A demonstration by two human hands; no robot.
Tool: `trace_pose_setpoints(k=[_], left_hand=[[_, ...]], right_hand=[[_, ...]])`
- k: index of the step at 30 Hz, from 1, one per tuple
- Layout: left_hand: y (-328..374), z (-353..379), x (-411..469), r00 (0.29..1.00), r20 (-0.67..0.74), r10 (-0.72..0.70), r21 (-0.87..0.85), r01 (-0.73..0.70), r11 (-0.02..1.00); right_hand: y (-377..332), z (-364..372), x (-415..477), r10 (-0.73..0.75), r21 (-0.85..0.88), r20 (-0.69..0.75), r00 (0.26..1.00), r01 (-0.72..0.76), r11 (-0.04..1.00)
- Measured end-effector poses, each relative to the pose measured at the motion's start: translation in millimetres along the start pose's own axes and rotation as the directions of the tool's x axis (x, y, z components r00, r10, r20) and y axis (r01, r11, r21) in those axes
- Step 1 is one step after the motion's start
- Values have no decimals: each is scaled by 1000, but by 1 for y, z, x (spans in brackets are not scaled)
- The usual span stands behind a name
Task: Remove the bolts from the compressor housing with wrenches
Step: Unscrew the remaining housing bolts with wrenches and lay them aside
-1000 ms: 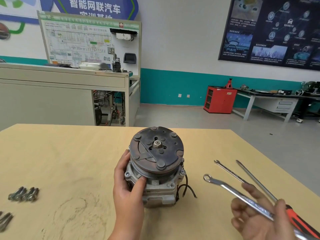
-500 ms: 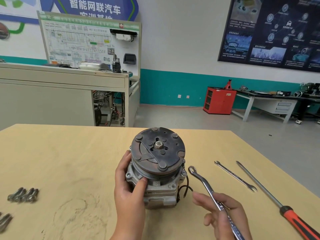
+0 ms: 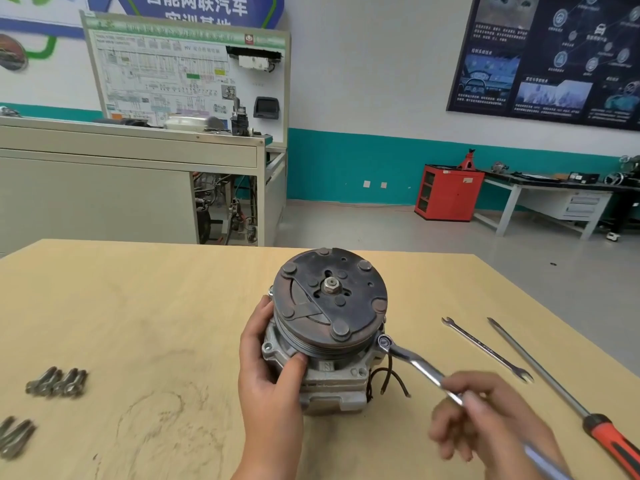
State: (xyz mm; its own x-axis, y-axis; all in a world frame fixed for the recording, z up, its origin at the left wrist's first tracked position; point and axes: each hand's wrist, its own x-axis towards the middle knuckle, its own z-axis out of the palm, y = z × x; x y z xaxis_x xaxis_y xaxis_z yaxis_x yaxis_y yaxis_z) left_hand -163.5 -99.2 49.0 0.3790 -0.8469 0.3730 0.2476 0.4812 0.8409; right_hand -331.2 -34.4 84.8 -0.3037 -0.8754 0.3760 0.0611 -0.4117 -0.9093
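The compressor point(image 3: 329, 327) stands on end near the middle of the wooden table point(image 3: 138, 306), its dark clutch plate facing up and the grey housing resting on the tabletop. The left hand point(image 3: 270, 368) grips the housing from its left side, fingers wrapped behind it and the thumb pressed on the flange just below the pulley grooves. The right hand point(image 3: 491, 420), blurred, has its fingers curled round the shank of a combination wrench point(image 3: 412, 362), whose ring end sits over a bolt point(image 3: 384, 341) on the right front flange, just under the pulley rim. Two short black wires point(image 3: 391, 379) hang from the housing below the wrench. To the right, well apart from the compressor, a slim double open-end wrench point(image 3: 485, 348) lies on the table, with a long screwdriver point(image 3: 554, 386) with a red and black handle beside it. At the far left lie loose bolts point(image 3: 57, 382) in a small row, and more bolts point(image 3: 14, 438) sit at the table's edge.
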Motion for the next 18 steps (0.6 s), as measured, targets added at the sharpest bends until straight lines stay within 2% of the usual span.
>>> trace_pose_setpoints(k=[4, 7, 10, 13, 15, 16, 18], left_hand=[[0, 1, 1, 1000, 5, -5, -14, 5, 1000], [1, 1, 0, 1000, 3, 0, -12, 0, 1000], [3, 1, 0, 1000, -2, 6, 3, -6, 1000], [3, 2, 0, 1000, -1, 12, 9, -12, 1000], [3, 2, 0, 1000, -3, 13, 12, -13, 1000], [4, 2, 0, 1000, -1, 11, 14, -11, 1000], [4, 1, 0, 1000, 3, 5, 9, -5, 1000]], right_hand=[[3, -9, 61, 58, 66, -32, 998, -56, 996], [13, 10, 108, 113, -7, -51, 992, -114, 993], [24, 44, 132, 138, -158, 3, 990, -136, 978], [27, 62, 138, 187, -198, 131, 973, -160, 967], [21, 61, 137, 218, -49, 176, 960, -213, 976], [18, 57, 137, 215, 78, 120, 969, -225, 971], [12, 39, 135, 201, 283, -119, 972, -161, 946]])
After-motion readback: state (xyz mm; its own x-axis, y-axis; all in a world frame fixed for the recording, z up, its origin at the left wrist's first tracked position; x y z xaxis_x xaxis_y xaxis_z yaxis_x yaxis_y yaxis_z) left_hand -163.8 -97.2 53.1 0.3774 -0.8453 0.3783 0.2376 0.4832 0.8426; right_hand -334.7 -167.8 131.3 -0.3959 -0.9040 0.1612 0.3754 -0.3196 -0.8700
